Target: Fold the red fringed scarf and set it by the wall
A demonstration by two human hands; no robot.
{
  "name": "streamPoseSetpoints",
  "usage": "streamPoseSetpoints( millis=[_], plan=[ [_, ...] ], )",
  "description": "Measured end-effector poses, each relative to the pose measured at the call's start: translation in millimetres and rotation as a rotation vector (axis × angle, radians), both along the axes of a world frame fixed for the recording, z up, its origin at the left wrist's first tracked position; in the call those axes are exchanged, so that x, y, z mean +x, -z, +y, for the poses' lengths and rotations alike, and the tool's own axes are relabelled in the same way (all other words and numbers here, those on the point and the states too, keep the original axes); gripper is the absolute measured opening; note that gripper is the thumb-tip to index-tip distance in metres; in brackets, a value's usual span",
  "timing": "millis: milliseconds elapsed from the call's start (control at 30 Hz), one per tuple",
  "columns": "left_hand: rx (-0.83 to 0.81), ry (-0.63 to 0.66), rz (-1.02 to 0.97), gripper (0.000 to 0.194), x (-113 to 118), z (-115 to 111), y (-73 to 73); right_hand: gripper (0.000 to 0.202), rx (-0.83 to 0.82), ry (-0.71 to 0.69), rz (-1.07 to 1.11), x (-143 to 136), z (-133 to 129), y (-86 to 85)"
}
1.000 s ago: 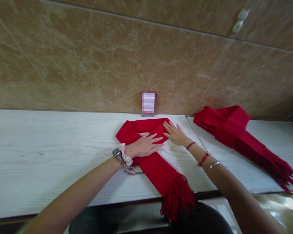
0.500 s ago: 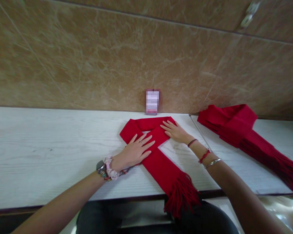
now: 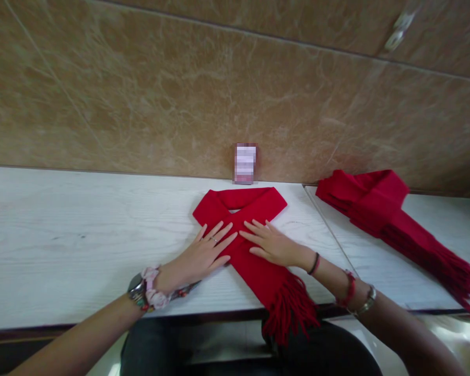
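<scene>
A red scarf lies on the white table, folded into a loop at the back with its bands crossing in the middle. One fringed end hangs over the front edge; the other end is not visible, around where my left hand lies. My left hand rests on the left of the crossing, fingers spread. Across from it, my right hand lies flat on the right of the crossing with fingers apart. Neither hand grips the cloth.
Several folded red scarves lie in a stack on the right, fringes towards the front edge. A small pixelated card-like object stands against the brown marbled wall. A seam in the tabletop runs between the two scarf places.
My right hand has slid from the loop's right corner down to the crossing. My left hand has shifted slightly left and towards me. The scarf keeps its shape.
</scene>
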State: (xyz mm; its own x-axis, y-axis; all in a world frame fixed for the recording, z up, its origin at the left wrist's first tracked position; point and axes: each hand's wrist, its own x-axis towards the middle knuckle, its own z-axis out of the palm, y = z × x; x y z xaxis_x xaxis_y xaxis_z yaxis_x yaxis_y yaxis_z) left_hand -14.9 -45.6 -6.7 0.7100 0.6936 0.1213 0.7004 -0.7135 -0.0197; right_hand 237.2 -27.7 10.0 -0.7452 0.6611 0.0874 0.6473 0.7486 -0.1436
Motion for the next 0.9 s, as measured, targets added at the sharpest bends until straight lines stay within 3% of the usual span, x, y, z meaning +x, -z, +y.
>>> streamPoseSetpoints(
  millis=[100, 233, 367, 500, 667, 833, 900],
  plan=[
    [-0.058, 0.013, 0.015, 0.051, -3.8, -7.0, 1.4, 0.050, 0.001, -0.008, -0.087, -3.5, -14.1, 4.3],
    [-0.210, 0.038, 0.074, 0.049, -8.8, -12.2, -15.8, 0.047, 0.026, 0.023, -0.096, -0.8, -12.0, -3.3],
    [-0.212, -0.030, 0.014, 0.047, -17.5, 8.6, -31.5, 0.049, 0.079, 0.124, -0.008, -11.5, 5.0, -18.9],
    [-0.076, -0.258, -0.077, 0.048, -28.2, 47.6, -17.6, 0.053, 0.097, 0.176, 0.014, -29.0, 29.3, -16.5],
    [-0.073, -0.255, -0.020, 0.047, -42.2, 69.7, 6.6, 0.054, -0.012, 0.150, -0.054, -32.5, 44.0, -5.0],
    [-0.015, -0.304, -0.091, 0.050, -32.4, 55.6, -10.3, 0.061, 0.030, 0.132, 0.066, -34.9, 16.6, -15.2],
    [-0.014, -0.232, -0.077, 0.054, -24.5, 46.9, -15.7, 0.065, 0.037, 0.076, 0.065, -37.4, -4.4, -12.5]
  ],
)
